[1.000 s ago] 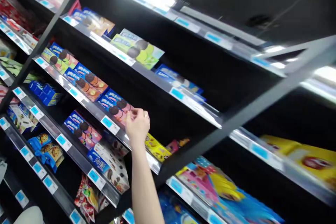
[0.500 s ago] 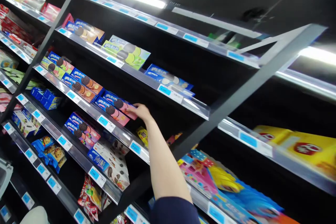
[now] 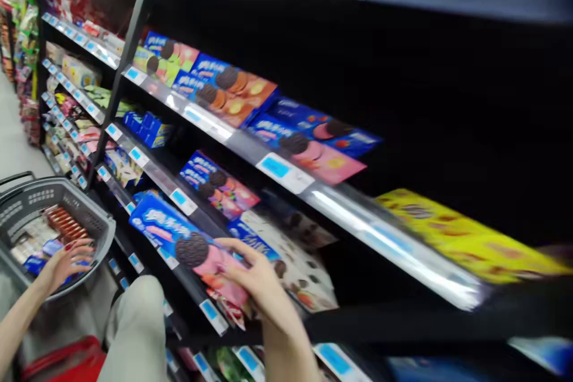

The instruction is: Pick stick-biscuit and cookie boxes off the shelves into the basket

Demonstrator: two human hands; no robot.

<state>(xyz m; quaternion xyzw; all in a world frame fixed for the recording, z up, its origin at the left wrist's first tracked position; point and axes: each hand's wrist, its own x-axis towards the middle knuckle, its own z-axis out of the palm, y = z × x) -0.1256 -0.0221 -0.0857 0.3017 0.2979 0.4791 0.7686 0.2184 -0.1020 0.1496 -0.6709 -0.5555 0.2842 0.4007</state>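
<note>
My right hand grips a blue and pink box of sandwich cookies by its pink end, thumb on top. The box is tilted and held in front of the shelves, off their surface. Over the grey shopping basket at the left, my left hand has its fingers stretched out above the packages inside. Beneath that hand lie a blue package and a brown ribbed package. Whether the fingers touch them I cannot tell. Similar cookie boxes rest on the shelf above my right hand.
Black shelves with price-tag rails slope across the view. Yellow packages lie at the right, white cookie boxes on the lower shelf. My knee and a red object are at the bottom. An aisle floor runs off left.
My right hand has lifted the pink cookie box off the shelf and brought it down and left. The view has swung downward, and my left hand and the basket have come into sight.
</note>
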